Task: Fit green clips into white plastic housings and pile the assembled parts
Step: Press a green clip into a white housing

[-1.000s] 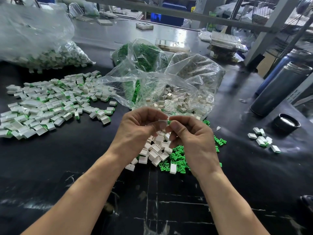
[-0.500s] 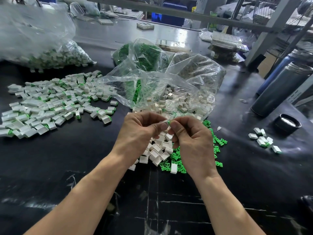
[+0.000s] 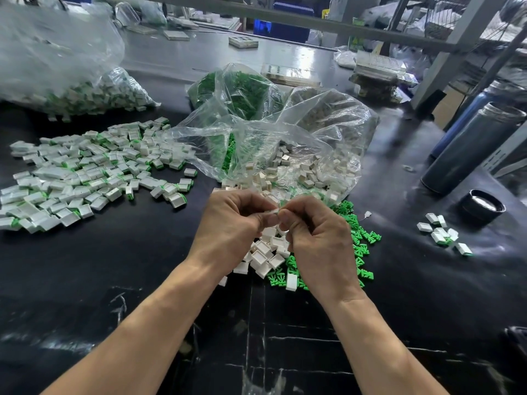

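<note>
You pinch one small white housing (image 3: 272, 211) between the thumbs and fingertips of both hands, your left hand (image 3: 232, 226) and right hand (image 3: 319, 238) meeting knuckle to knuckle above the black table (image 3: 114, 266). The piece is mostly hidden by your fingers, so you cannot tell whether a green clip is seated in it.

Directly under your hands lies a small heap of loose white housings (image 3: 263, 253), and just to its right, touching it, a scatter of loose green clips (image 3: 360, 243). Behind these sits an open clear bag (image 3: 299, 143) with more white housings spilling from its mouth; a second clear bag (image 3: 233, 89) behind it is full of green clips.

To your left, well apart from your hands, spreads the wide pile of assembled parts (image 3: 85, 172), white with green edges. Farther back on the left a large bag (image 3: 60, 67) holds more of them. To your right sit a few assembled parts (image 3: 442, 233), a black round lid (image 3: 482, 208) and a dark cylinder (image 3: 470, 146).
</note>
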The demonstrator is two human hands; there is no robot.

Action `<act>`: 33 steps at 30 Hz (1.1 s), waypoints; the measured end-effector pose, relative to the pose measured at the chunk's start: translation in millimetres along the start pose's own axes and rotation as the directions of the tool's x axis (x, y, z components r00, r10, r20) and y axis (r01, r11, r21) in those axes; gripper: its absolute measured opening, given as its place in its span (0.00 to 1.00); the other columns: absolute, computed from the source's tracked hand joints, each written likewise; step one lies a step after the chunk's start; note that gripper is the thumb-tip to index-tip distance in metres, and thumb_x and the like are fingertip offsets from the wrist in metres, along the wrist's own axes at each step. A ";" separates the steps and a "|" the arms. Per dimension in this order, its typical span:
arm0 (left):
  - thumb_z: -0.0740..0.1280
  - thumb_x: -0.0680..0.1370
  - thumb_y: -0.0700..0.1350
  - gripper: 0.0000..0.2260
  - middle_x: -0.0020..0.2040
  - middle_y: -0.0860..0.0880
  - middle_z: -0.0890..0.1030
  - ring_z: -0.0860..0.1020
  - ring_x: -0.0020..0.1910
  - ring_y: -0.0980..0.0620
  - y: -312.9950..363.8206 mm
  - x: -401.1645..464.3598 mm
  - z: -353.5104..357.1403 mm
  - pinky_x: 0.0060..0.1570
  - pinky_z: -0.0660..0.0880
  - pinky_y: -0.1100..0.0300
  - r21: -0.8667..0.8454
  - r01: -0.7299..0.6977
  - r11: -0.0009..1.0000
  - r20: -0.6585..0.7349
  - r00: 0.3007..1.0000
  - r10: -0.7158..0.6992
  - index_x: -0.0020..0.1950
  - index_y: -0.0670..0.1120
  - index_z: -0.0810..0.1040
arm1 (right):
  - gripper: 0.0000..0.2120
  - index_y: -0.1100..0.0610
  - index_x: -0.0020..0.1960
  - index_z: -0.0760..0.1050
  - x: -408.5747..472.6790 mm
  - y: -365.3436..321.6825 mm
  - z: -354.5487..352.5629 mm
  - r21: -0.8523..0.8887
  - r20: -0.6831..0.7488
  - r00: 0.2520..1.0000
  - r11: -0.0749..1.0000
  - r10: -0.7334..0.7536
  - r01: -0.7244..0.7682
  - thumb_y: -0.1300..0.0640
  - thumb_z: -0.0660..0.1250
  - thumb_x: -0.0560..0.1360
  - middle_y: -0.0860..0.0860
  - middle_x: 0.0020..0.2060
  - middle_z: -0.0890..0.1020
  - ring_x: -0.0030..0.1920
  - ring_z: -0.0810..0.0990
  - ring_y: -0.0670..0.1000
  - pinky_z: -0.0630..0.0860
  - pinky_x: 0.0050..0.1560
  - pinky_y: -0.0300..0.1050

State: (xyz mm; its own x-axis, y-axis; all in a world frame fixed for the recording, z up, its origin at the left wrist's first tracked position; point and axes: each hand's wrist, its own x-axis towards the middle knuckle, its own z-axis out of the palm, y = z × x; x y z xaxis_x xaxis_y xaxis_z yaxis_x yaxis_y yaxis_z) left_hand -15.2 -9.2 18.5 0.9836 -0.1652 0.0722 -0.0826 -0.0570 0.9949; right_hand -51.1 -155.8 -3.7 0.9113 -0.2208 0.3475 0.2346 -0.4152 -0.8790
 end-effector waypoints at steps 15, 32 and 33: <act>0.76 0.74 0.38 0.04 0.42 0.46 0.86 0.80 0.40 0.56 -1.9 2.4 1.8 0.44 0.78 0.63 -0.089 -0.044 0.995 0.038 0.998 0.048 0.48 0.44 0.86 | 0.25 0.61 0.45 0.81 4.5 -6.4 1.8 0.430 0.068 0.964 0.865 0.256 -0.260 0.42 0.58 0.83 0.56 0.33 0.83 0.28 0.74 0.50 0.69 0.25 0.44; 0.76 0.75 0.40 0.06 0.51 0.35 0.83 0.82 0.51 0.34 -6.3 -1.9 13.7 0.58 0.78 0.36 -0.113 -0.043 0.993 0.196 0.979 0.065 0.51 0.40 0.85 | 0.26 0.47 0.28 0.79 3.4 -10.5 18.2 0.469 0.013 0.936 0.824 0.353 -0.318 0.45 0.56 0.81 0.43 0.23 0.73 0.25 0.71 0.42 0.68 0.27 0.39; 0.76 0.75 0.40 0.06 0.51 0.36 0.83 0.82 0.52 0.34 -6.5 -1.9 13.7 0.59 0.77 0.35 -0.106 -0.042 0.993 0.191 0.980 0.062 0.51 0.41 0.85 | 0.25 0.47 0.28 0.79 3.8 -9.6 19.6 0.440 -0.007 0.937 0.842 0.349 -0.311 0.44 0.56 0.80 0.43 0.24 0.73 0.26 0.71 0.43 0.68 0.30 0.41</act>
State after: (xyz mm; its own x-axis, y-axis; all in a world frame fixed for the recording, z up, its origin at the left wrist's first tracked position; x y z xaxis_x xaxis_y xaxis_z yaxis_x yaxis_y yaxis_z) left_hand -18.7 -22.1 10.9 0.9280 -0.3530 0.1192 -0.1067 0.0547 0.9928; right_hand -43.3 -135.4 -0.3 0.9335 -0.3579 0.0207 0.0631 0.1072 -0.9922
